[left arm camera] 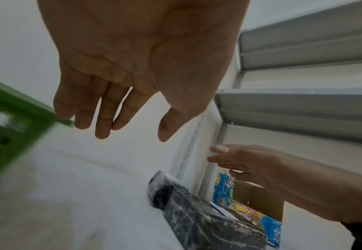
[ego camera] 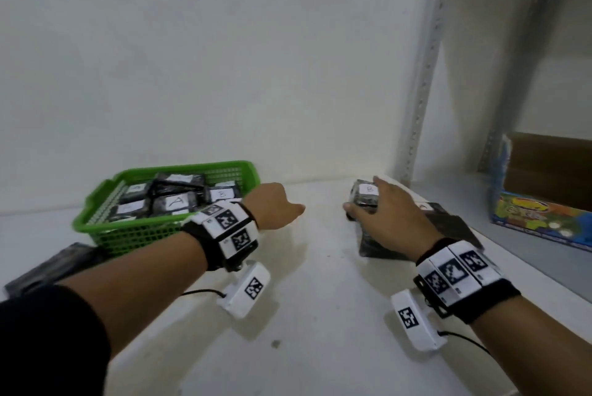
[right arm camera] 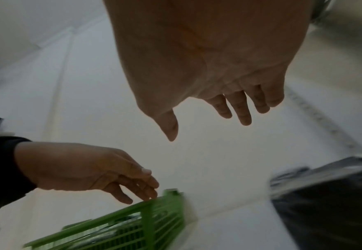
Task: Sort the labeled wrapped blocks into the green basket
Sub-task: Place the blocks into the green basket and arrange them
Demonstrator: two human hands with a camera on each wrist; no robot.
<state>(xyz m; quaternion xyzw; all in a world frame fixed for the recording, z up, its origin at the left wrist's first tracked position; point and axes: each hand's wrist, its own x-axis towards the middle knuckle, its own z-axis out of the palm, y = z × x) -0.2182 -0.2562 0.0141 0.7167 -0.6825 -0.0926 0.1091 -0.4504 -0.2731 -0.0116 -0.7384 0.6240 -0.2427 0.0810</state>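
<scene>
The green basket (ego camera: pixel 96 200) (left arm camera: pixel 15 104) (right arm camera: pixel 133 226) stands at the left of the white table and holds several black wrapped blocks with white labels; A and B are readable. My left hand (ego camera: pixel 278 206) (left arm camera: pixel 139 132) hovers just right of the basket, fingers straight and empty. At the right, a wrapped block labelled B (ego camera: pixel 365 195) tops a small pile of dark wrapped blocks (left arm camera: pixel 208 225) (right arm camera: pixel 325 203). My right hand (ego camera: pixel 374 203) (right arm camera: pixel 198 125) is spread over that block; both wrist views show its fingers straight, holding nothing.
A grey metal shelf post (ego camera: pixel 423 75) rises behind the pile. On the shelf to the right stand a colourful printed box (ego camera: pixel 538 219) and a cardboard box (ego camera: pixel 551 165). Another dark wrapped item (ego camera: pixel 48 267) lies at the near left beside the basket.
</scene>
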